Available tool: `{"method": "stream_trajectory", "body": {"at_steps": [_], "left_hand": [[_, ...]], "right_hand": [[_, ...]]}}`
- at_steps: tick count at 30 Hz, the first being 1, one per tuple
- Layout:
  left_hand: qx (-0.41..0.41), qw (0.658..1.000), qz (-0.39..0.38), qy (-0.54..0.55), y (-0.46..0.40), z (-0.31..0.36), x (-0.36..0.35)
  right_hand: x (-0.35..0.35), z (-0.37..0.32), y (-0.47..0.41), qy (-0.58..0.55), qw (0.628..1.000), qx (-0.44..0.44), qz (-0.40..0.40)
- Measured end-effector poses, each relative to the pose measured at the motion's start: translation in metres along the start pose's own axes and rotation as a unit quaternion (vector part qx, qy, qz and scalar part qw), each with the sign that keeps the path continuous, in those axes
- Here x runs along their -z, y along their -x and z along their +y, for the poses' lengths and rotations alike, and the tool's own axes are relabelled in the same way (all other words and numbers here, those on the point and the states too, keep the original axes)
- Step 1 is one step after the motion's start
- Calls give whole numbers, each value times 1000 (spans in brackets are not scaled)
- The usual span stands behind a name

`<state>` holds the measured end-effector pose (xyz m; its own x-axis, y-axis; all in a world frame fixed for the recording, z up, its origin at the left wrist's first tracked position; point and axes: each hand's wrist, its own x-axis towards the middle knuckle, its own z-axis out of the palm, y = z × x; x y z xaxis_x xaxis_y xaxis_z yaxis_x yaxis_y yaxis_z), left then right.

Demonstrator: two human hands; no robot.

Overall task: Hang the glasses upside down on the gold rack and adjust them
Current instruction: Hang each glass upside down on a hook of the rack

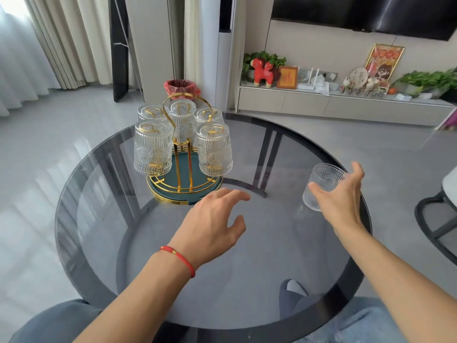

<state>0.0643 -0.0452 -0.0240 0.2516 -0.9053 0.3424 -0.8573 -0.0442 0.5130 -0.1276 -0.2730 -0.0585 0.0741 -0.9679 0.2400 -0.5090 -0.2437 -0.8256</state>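
Five glasses (214,149) hang inverted on the rack (184,154), which stands at 11 o'clock on the surface (153,243). The sixth glass (321,184) sits at 2 o'clock near the rim, apparently tilted in the right hand (343,196) — its grip wraps the wall, though full closure cannot be confirmed. The left hand (212,219) hovers at centre, fingers spread, holding nothing, just short of the rack base. Risks: the ribbed wall may slip during inversion; a careless approach could knock the nearest hung glass; an unsteadied rack may slide on the smooth top.
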Motion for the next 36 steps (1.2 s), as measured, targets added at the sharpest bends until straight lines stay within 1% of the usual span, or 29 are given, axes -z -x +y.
{"method": "stream_trajectory", "body": {"at_steps": [2,3,5,7,10,13,15,16,17,19,21,22,23,24,26,27,28,29,30,32,34,36], "left_hand": [[11,1000,-3,5,0,0,-2],[14,1000,-5,6,0,0,-3],[19,1000,-11,15,1,0,-4],[27,999,-18,35,0,1,-4],[57,994,-32,93,-1,3,-6],[103,976,-29,190,-3,7,-4],[133,950,-32,280,-2,10,-3],[141,940,-31,308,-1,12,-3],[142,937,-24,317,0,13,-3],[138,947,9,290,2,14,-2],[158,945,56,280,1,12,1],[176,935,72,299,1,11,4],[197,917,85,337,1,10,8],[223,889,95,389,1,9,11],[268,818,107,498,0,7,18],[281,788,110,537,0,6,20],[288,765,112,565,0,6,22],[290,748,112,586,0,5,23],[284,739,110,601,0,4,24],[261,740,101,611,1,1,27],[262,771,109,571,2,-2,32],[294,801,140,503,1,-9,35]], "right_hand": [[-2,4,-2,-37,996,-80,-6],[-2,5,-3,-48,995,-92,-9],[-2,4,-1,-56,995,-75,-16],[1,-3,6,-49,998,-30,-39],[4,-22,21,-53,990,77,-106],[1,-45,39,-68,961,187,-194],[-3,-57,54,-70,934,242,-255],[-6,-60,61,-65,920,268,-280],[-10,-62,67,-56,907,292,-298],[-18,-65,79,-39,891,324,-315],[-23,-71,87,-43,890,323,-318],[-25,-73,90,-48,894,311,-318],[-25,-75,90,-53,901,291,-318],[-26,-76,91,-61,908,262,-320],[-25,-81,92,-110,914,171,-351],[-26,-85,93,-154,904,118,-380],[-28,-88,95,-193,890,77,-405],[-31,-91,97,-220,882,56,-413],[-34,-94,98,-234,883,57,-404],[-37,-101,97,-254,892,81,-364],[-37,-112,93,-258,907,119,-310],[-37,-125,88,-251,919,169,-254]]}}
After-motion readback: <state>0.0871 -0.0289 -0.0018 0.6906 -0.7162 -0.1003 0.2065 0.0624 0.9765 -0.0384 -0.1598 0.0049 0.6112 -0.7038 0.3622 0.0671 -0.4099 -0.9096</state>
